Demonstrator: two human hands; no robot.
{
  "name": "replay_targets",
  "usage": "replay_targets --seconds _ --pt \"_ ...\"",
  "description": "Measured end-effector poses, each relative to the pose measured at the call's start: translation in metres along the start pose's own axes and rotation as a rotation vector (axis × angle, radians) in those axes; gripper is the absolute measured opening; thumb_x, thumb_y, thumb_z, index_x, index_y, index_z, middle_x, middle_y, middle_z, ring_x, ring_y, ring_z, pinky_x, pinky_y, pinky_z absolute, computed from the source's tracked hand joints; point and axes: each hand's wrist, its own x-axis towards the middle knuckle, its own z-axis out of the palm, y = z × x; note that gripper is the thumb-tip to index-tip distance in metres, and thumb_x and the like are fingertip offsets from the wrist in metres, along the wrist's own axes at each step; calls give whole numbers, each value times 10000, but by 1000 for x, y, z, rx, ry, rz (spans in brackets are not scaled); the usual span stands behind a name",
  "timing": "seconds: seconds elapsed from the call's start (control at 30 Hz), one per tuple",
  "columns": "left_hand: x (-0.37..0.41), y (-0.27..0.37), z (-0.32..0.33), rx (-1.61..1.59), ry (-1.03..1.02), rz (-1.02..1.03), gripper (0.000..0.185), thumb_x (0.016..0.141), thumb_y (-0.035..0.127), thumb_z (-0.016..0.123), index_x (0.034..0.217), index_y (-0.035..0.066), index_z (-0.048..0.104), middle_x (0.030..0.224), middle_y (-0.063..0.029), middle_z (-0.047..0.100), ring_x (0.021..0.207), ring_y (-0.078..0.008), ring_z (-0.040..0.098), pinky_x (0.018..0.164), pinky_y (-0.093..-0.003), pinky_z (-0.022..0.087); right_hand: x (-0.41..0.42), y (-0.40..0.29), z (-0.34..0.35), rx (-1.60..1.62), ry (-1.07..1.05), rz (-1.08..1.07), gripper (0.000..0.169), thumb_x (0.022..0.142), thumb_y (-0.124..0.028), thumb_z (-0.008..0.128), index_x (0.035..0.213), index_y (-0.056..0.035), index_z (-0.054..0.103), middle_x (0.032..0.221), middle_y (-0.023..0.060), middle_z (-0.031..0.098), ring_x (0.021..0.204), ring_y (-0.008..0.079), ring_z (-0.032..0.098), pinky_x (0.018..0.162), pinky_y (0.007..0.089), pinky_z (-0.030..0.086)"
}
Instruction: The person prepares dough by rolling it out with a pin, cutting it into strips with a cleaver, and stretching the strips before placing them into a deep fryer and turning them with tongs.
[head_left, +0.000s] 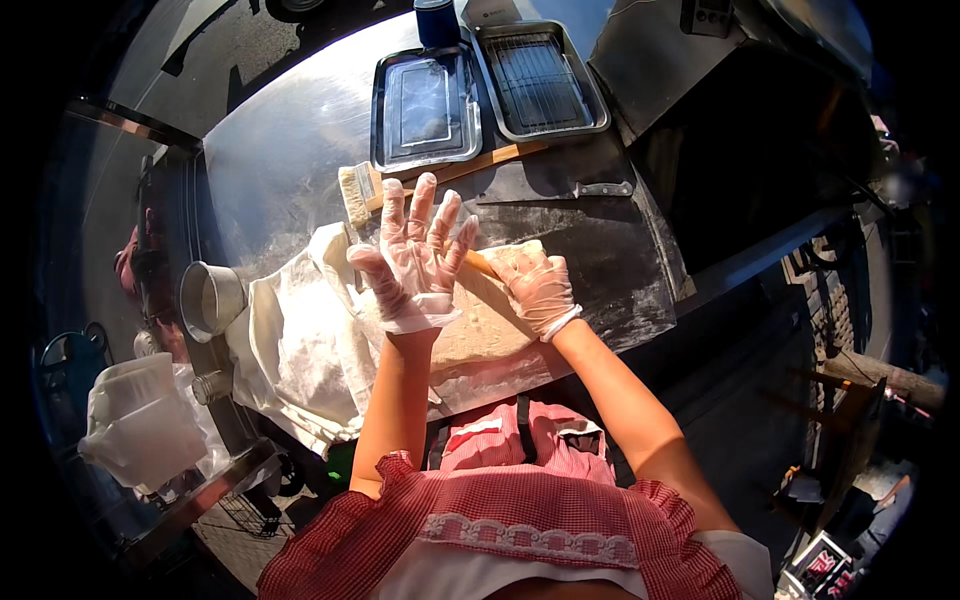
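A slab of pale dough (480, 322) lies on the metal worktop, partly under a white cloth (307, 322) at its left. My left hand (420, 262), in a clear plastic glove, is raised above the dough's left side, palm up with the fingers spread and nothing in it. My right hand (536, 289), gloved too, is closed around a wooden stick (481, 262) at the dough's upper right edge. The far end of the stick is hidden behind my left fingers. Beyond my hands lie a wide bristle brush (358, 193) and a large knife (555, 190).
Two metal trays (380, 112) (600, 120), the right one with a wire rack, stand at the back beside a dark blue container (436, 24). A long wooden strip (495, 159) lies before them. A metal bowl (212, 300) sits at the left edge.
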Motion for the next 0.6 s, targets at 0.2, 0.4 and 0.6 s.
replay_targets --seconds 0.2,0.4,0.6 --pt "-25 38 -55 -388 68 -149 1241 833 839 685 1744 260 73 1779 -120 209 1620 -378 277 1263 -677 308 62 -57 -72 656 262 -94 502 970 -468 747 1232 -52 646 1154 142 631 1065 384 618 951 514 491" --pt "-28 42 -56 -642 278 -222 891 976 473 763 1671 156 303 1674 -157 405 1576 -332 377 1294 -582 315 41 -169 -102 474 495 -317 257 898 -144 718 1155 -127 724 866 59 657 737 267 718 583 370 576" --pt "9 -22 -93 728 302 283 412 1049 219 731 1447 172 636 1314 68 685 1132 -47 631 872 -163 468 14 -159 -98 717 200 -312 131 920 -162 697 996 -67 651 917 145 664 804 372 714 694 438 581"
